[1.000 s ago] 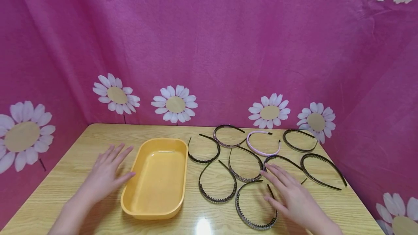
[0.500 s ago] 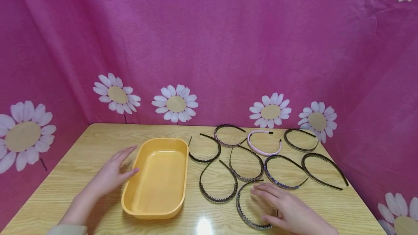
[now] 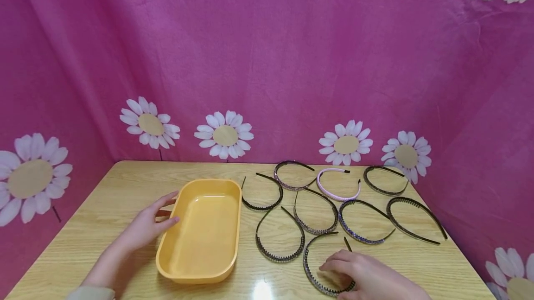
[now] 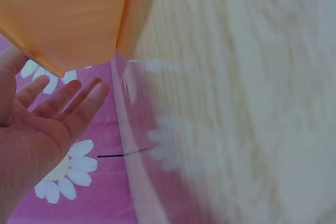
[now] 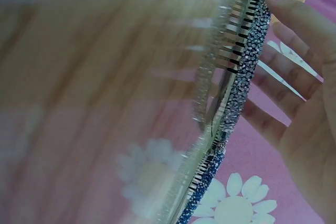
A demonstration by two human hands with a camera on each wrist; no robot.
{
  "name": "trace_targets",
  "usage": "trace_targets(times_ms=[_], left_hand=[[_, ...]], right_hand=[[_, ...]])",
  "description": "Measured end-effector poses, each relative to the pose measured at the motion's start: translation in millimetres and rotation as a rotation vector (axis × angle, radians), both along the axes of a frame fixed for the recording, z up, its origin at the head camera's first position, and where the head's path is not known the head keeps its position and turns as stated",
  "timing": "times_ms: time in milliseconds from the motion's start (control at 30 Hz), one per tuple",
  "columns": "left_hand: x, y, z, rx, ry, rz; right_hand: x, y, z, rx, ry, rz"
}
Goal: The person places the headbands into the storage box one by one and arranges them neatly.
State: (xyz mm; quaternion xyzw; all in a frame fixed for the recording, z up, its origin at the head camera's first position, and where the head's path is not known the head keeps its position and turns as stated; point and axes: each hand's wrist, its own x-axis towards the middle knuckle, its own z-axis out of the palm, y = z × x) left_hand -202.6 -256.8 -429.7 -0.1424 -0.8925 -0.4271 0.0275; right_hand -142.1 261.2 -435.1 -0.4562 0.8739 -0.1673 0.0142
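Note:
In the head view my left hand [image 3: 146,228] is at the left rim of a yellow plastic tray [image 3: 165,258], thumb over the rim. The left wrist view shows its fingers [image 4: 86,106] loosely extended beside the tray's wall. My right hand [image 3: 367,274] reaches over the nearest headband [image 3: 310,274], a black toothed one with silvery stones. In the right wrist view the thumb tip meets that headband [image 5: 247,69]; the other fingers [image 5: 294,74] bend loosely above it, their tips partly hidden. A blue-stoned headband [image 3: 359,237] lies just beyond the right hand.
Several more headbands lie spread on the wooden table [image 3: 137,175], including a lilac one [image 3: 333,194] and a black one [image 3: 279,258] beside the tray. A pink cloth [image 3: 267,59] with printed daisies encloses the back and sides.
My right hand has moved down and nearer to the closest headband, its fingers bending more. My left hand has moved right to the tray's rim. The tray and headbands lie as before.

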Motion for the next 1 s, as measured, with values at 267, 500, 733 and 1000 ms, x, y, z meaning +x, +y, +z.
trace_targets(times_ms=[267,500,733,1000], left_hand=[[-2.8,-0.5,-2.1,0.149,-0.130,-0.025],[-2.7,-1.4,-1.1,0.188,-0.203,-0.013],[-3.3,-0.2,0.8,0.175,-0.227,-0.022],[-1.5,2.0,3.4,0.164,-0.218,-0.025]], right_hand=[[-1.9,-1.5,1.9,0.007,-0.015,0.064],[-4.0,-5.1,0.9,0.051,-0.116,0.086],[-7.0,-8.0,1.6,0.055,-0.178,0.111],[-6.2,-10.1,3.8,0.055,-0.178,0.114]])
